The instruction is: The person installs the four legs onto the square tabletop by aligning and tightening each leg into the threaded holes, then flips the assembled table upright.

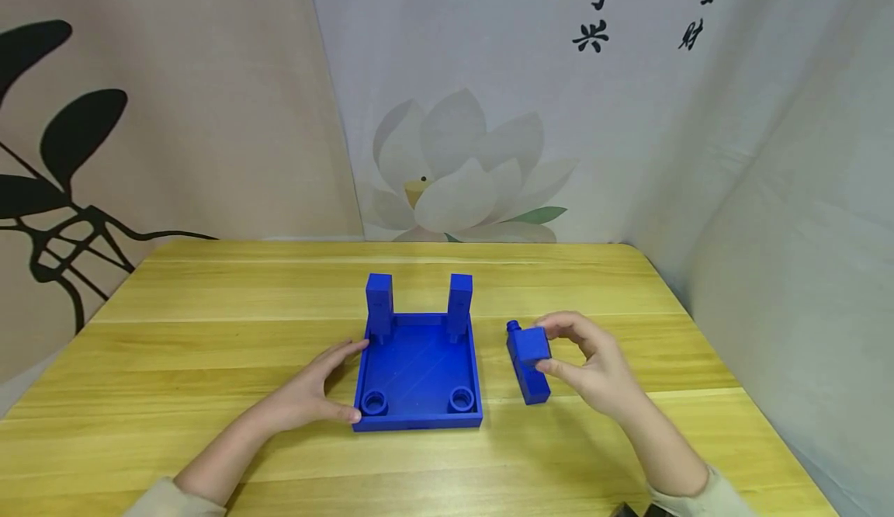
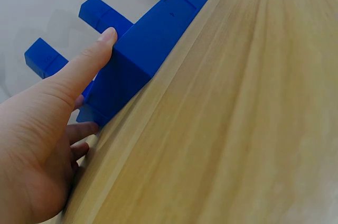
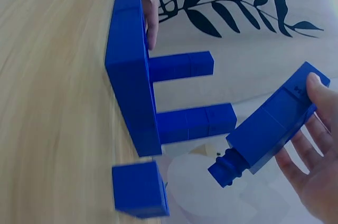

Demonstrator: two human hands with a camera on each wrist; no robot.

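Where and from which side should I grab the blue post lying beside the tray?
Probably by the near end of its square body, from above and the right: it lies flat, its narrow peg points away, and the tray is on its left.

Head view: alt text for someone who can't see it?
A right hand holds a raised blue post above a wooden table, partly hiding a second post lying there. A left hand touches the left side of a blue tray with two upright posts at its far corners and two round sockets at its near corners.
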